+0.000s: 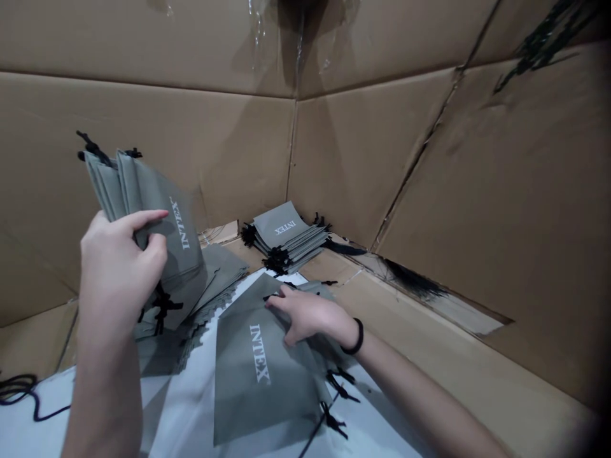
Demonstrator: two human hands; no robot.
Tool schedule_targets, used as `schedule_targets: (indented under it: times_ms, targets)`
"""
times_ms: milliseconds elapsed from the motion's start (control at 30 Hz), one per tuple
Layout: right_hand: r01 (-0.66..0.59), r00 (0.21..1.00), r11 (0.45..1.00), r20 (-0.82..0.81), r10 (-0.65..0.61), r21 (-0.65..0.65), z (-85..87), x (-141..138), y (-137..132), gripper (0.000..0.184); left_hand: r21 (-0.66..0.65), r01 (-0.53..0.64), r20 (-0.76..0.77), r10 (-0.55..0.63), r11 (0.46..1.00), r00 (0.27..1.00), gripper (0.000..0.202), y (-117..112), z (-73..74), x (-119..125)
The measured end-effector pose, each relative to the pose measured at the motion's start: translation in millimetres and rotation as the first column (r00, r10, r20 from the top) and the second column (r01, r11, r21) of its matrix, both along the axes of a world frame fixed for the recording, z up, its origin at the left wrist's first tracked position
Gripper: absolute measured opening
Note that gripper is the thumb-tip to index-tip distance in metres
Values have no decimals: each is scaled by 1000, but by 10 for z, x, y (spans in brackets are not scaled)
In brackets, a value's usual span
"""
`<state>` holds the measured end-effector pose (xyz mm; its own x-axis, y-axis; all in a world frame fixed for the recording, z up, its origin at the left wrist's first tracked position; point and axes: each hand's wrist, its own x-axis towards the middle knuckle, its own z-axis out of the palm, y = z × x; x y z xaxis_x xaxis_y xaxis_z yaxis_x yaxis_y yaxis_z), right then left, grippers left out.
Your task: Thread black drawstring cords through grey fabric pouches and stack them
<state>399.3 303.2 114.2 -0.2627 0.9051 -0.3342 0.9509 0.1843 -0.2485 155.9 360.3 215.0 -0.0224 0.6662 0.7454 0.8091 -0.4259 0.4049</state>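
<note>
My left hand (pixel 125 254) is raised and closed round a folded stack of grey drawstring bags (pixel 167 222) printed INTEX, thumb and forefinger on the front one. Black cords stick out at the stack's ends. To the right, my right hand (pixel 308 315), with a dark band at the wrist, lies over another grey INTEX bag (pixel 252 375). Its thumb and fingers are apart on the fabric; whether they pinch a layer is hard to see. More bags and black cord ends (pixel 334 416) show beneath and beside that hand.
A neat pile of grey bags (pixel 281 229) lies in the far corner. Overlapping bags (pixel 219 267) fan out behind my left hand. Tall cardboard walls (pixel 191 140) close in the back and right. A white sheet (pixel 186 407) covers the floor, with a loose black cord (pixel 41 416) at left.
</note>
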Motion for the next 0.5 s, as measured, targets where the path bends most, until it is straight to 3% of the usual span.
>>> schedule_targets:
  times_ms: [167, 333, 500]
  targets:
    - [29, 989, 994, -141, -44, -107, -106, 111, 113, 65, -22, -16, -3, 16, 1000, 1000, 40, 3, -8, -14]
    - [48, 943, 990, -320, -88, -129, -143, 173, 212, 62, -9, -10, -3, 10, 1000, 1000, 42, 25, -12, -51]
    - [136, 781, 980, -592, -196, -144, 44, 276, 261, 40, 30, -28, -1, 28, 999, 1000, 41, 40, 4, -87]
